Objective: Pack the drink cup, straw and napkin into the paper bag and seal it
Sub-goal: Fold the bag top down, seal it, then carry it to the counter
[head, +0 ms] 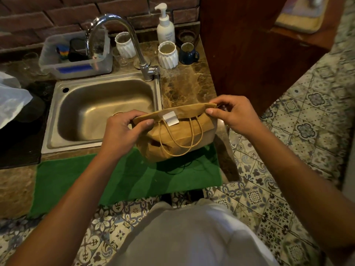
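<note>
A grey shirt front (192, 237) fills the bottom of the view, and two bare forearms reach forward from it over a patterned tile floor (288, 189). Beyond them one brown paper bag (178, 139) stands at the right end of a green mat (96, 179) on the marble desk (184, 89), just right of a steel sink (107, 110). The bag's top is folded over toward the viewer into a flat flap whose long axis runs left to right, rising slightly toward the right. The left hand (123, 129) pinches the flap's left end between thumb and fingers; the right hand (232, 114) pinches its right end the same way. One white sticker (170, 118) sits on the flap near its middle. Two twisted paper handles (199, 135) hang down the bag's near face. What the bag holds is hidden. Behind the sink stand one tap (134, 45), one pump bottle (165, 24), two white ribbed cups (168, 54), one dark blue mug (187, 53) and one clear plastic tub (75, 56).
</note>
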{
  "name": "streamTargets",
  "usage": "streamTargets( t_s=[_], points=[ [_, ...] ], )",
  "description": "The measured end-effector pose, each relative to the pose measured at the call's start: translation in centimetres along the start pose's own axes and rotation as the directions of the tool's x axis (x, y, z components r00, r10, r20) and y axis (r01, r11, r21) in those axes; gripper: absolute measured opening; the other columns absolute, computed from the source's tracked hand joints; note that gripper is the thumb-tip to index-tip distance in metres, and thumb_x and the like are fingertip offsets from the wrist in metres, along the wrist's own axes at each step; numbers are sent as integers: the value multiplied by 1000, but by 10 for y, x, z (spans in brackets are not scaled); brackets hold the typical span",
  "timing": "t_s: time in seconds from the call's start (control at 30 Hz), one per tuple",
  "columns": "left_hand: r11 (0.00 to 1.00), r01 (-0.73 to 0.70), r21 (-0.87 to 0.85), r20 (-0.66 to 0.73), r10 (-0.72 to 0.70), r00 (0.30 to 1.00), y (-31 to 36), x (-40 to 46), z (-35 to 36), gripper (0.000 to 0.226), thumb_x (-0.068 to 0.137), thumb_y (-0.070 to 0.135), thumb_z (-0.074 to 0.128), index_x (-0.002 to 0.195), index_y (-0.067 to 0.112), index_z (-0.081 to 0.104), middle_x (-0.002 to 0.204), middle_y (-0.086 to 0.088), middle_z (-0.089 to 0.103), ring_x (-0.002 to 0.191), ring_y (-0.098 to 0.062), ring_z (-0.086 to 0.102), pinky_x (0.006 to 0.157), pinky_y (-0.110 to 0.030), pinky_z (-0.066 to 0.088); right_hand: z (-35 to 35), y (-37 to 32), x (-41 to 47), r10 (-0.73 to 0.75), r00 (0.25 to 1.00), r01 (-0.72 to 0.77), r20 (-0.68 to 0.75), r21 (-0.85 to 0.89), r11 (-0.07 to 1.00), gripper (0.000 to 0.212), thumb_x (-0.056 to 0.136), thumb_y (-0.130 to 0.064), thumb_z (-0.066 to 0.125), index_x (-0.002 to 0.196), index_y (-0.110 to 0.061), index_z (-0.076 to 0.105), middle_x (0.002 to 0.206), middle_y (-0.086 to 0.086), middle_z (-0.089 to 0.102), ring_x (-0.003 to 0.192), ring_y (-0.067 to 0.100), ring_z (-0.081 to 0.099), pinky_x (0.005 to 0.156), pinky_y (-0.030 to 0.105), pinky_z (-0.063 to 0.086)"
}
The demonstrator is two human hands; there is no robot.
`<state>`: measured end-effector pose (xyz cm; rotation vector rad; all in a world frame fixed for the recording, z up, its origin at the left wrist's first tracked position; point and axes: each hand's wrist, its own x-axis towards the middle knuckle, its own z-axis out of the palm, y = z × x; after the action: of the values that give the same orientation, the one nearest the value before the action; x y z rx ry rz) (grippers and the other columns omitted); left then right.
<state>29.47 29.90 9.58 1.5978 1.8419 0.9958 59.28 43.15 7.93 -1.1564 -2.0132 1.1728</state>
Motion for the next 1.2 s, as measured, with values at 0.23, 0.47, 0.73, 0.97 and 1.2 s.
streamTargets(
  t_s=[0.23,0.47,0.73,0.97,1.2],
  points=[
    [982,-189,-23,216,190,958,10,18,-6,18,88,22,74,100,34,71,89,24,68,83,12,60,73,-7,45,1,-66,-43,-5,997,40,79,-444,895,49,82,-55,73,124,-29,69,121,-8,67,120,15,51,96,37,44],
    [915,-386,-119,353,402,845,31,14,11,14,88,21,76,101,26,76,85,10,73,77,-4,67,71,-26,53,45,-101,-85,-8,995,-66,-101,-709,702,33,89,-54,65,110,-29,72,105,-6,66,103,20,52,83,37,37],
    [827,-494,-269,515,556,652,79,-9,59,12,89,20,75,99,27,75,85,19,70,77,7,63,69,-17,48,21,-101,-190,141,922,-365,-362,-682,634,37,87,-57,67,105,-25,74,99,-3,63,98,18,48,88,40,39],
    [752,-527,-397,605,646,466,157,-66,129,16,88,22,76,99,34,73,87,21,71,78,4,65,70,-26,54,-11,-93,-316,184,783,-571,-594,-570,591,42,83,-55,72,109,-23,72,102,-1,68,102,23,54,90,40,38],
    [672,-546,-500,654,707,272,262,-155,217,16,88,18,76,100,29,75,84,22,70,74,9,61,70,-17,49,-52,-81,-459,136,623,-705,-770,-478,524,49,77,-59,71,107,-20,73,98,1,67,99,26,55,85,31,25]
  ],
)
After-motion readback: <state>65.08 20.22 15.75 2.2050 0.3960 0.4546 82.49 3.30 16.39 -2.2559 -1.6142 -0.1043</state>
